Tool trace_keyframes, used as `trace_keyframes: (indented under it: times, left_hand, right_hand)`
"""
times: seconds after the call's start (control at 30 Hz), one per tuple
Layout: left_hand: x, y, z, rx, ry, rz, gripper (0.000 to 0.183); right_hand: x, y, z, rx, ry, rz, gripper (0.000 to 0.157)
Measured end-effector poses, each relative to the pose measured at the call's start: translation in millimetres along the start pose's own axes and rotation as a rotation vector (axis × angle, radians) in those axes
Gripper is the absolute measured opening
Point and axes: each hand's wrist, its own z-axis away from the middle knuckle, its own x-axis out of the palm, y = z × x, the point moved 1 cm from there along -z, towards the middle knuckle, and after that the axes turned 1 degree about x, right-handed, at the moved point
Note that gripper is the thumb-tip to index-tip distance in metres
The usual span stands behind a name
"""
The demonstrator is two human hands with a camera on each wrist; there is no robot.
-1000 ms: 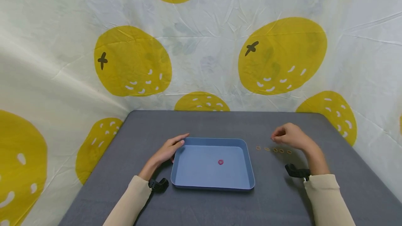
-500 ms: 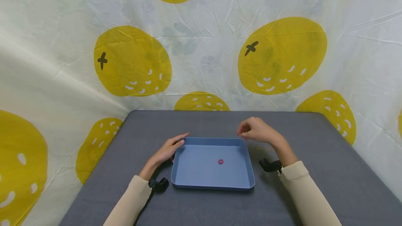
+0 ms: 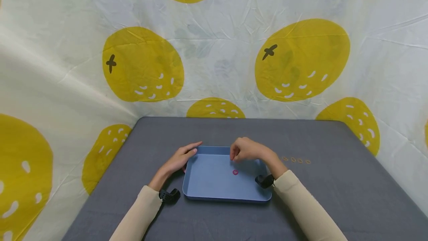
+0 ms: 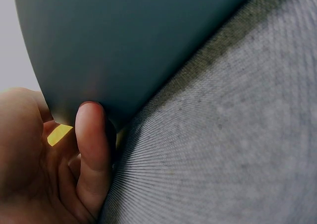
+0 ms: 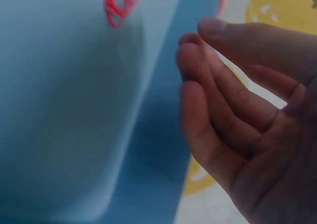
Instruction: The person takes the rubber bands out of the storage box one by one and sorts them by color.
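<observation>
Red band [image 3: 235,172] lies in the blue tray [image 3: 210,183], near centre. The left hand [image 3: 180,159] grips its ten-o'clock corner; the right hand [image 3: 248,149] hangs at one o'clock, fingers curled, whether on something I can't tell. Yellow bands [image 3: 300,161] line the counter [image 3: 334,189] toward three.

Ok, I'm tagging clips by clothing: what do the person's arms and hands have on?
The left sleeve and right sleeve are plain cream, reaching to the wrists. A black, curved wrist device sits just past each cuff. The left hand and right hand are bare, without gloves.
</observation>
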Motion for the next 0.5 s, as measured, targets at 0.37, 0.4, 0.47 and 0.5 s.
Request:
trace_keyframes:
  times: [0.37,0.4,0.47,0.5]
  left_hand:
    - [1.5,-0.5,-0.9,0.022,-0.005,0.005,0.043]
    - [1.3,-0.2,-0.7,0.020,-0.007,0.009,0.043]
    - [0.4,7.0,2.3,0.019,-0.017,0.016,0.044]
    - [0.1,7.0,2.4,0.016,-0.016,0.018,0.044]
  right_hand:
    - [16.0,2.5,-1.6,0.129,-0.100,0.000,0.011]
    - [16.7,3.3,-1.6,0.126,-0.103,-0.001,0.011]
    - [18.1,4.8,-2.1,0.110,-0.115,-0.005,0.011]
    - [18.9,5.4,-2.7,0.102,-0.121,-0.009,0.011]
